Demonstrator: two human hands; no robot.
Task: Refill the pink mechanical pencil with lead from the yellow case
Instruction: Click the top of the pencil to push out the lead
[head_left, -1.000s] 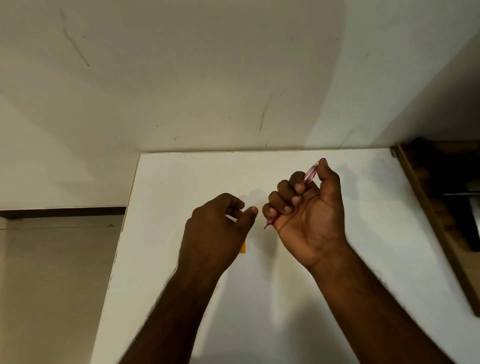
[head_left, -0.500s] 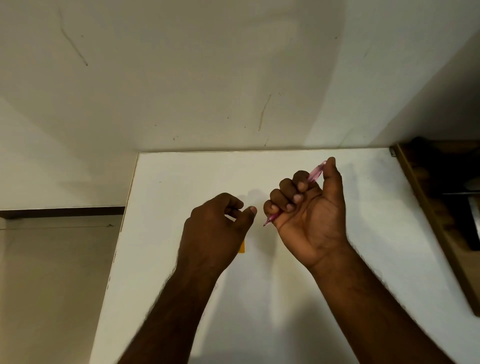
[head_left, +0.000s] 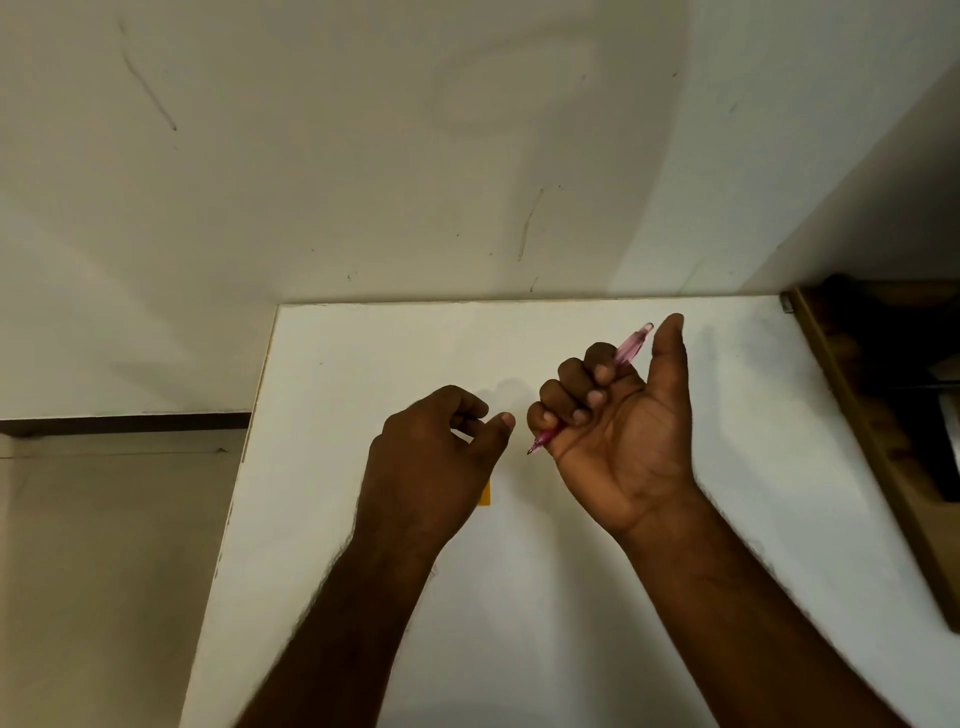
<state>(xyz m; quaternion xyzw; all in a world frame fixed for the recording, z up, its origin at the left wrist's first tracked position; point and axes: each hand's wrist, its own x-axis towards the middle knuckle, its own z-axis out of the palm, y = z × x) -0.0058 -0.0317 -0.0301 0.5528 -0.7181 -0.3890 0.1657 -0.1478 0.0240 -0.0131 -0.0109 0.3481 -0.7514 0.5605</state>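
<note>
Forearms come in over the white table (head_left: 675, 519). Yellow case (head_left: 485, 494): 1 corner showing on the table, under left hand (head_left: 436, 457), fingers loosely curled, contents unseen. Right hand (head_left: 618, 421), just beyond, fists 1 pink mechanical pencil (head_left: 631, 345), thumb off its cap. Lead apparently loaded; clicking remains.
</note>
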